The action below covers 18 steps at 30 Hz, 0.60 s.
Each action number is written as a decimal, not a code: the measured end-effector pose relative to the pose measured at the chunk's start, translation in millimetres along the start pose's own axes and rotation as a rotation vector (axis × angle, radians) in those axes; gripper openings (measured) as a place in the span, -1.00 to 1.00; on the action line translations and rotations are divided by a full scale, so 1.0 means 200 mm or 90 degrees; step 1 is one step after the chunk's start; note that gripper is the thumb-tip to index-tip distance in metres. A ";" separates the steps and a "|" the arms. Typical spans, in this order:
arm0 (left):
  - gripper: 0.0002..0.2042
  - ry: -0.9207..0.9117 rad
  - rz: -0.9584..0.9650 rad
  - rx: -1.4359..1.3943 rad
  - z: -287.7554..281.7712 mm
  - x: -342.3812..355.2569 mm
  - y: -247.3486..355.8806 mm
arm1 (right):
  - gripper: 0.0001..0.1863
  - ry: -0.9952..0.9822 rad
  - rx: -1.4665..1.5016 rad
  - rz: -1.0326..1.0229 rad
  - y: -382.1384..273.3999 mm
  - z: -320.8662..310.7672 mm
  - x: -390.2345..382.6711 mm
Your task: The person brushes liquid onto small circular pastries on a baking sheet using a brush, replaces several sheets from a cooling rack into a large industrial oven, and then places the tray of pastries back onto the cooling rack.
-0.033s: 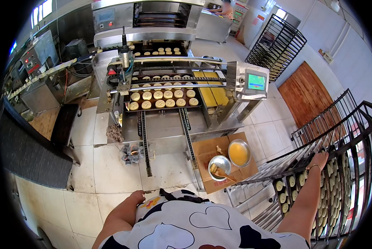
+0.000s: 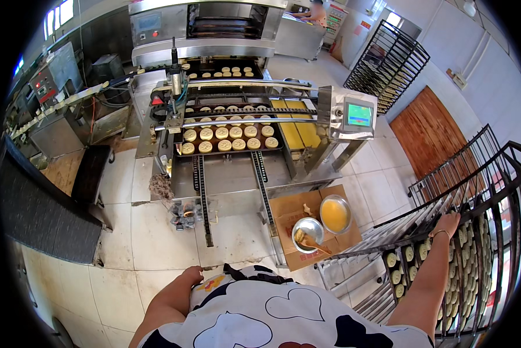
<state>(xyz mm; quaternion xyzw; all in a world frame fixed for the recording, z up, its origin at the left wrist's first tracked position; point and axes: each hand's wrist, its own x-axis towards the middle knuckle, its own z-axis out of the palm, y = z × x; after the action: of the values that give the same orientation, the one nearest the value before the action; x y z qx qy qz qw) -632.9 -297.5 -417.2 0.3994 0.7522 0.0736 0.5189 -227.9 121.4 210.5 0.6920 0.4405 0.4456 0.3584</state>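
Note:
My right arm reaches out to the right, and my right hand [image 2: 445,225] is closed round the upper frame of a dark metal tray rack [image 2: 498,200]. Trays of pale round pastries [image 2: 468,261] fill the rack's shelves below that hand. Beside my waist on the left is my left hand [image 2: 192,275], bent in against my patterned top [image 2: 283,307]; its fingers are mostly hidden. In front of me a conveyor machine [image 2: 231,180] carries a dark tray with rows of stamped round pastries [image 2: 236,144].
A cardboard sheet [image 2: 289,214] right of the conveyor holds a bowl of yellow liquid [image 2: 334,214] and a metal bowl with a wooden-handled brush [image 2: 311,239]. A control screen [image 2: 359,115] stands behind. Another rack [image 2: 385,66] and a person [image 2: 315,14] are farther back. A dark curved panel [image 2: 51,209] stands left.

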 end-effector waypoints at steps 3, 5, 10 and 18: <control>-0.50 0.004 0.004 -0.013 0.00 0.00 -0.02 | -0.44 0.005 -0.002 0.005 -0.01 0.04 0.03; -0.50 0.003 0.002 -0.019 -0.01 -0.02 -0.02 | -0.44 0.018 -0.008 0.006 -0.01 0.06 0.04; -0.48 -0.010 0.013 0.027 -0.03 -0.05 -0.02 | -0.45 0.000 0.004 0.001 -0.01 0.05 0.04; -0.50 -0.026 0.009 0.065 -0.06 -0.10 0.05 | -0.47 0.002 0.020 -0.014 0.01 0.03 0.01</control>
<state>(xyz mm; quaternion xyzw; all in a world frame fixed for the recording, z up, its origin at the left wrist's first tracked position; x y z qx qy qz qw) -635.3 -301.1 -391.9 0.4324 0.7414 0.0306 0.5123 -222.2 121.7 210.0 0.6921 0.4556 0.4357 0.3516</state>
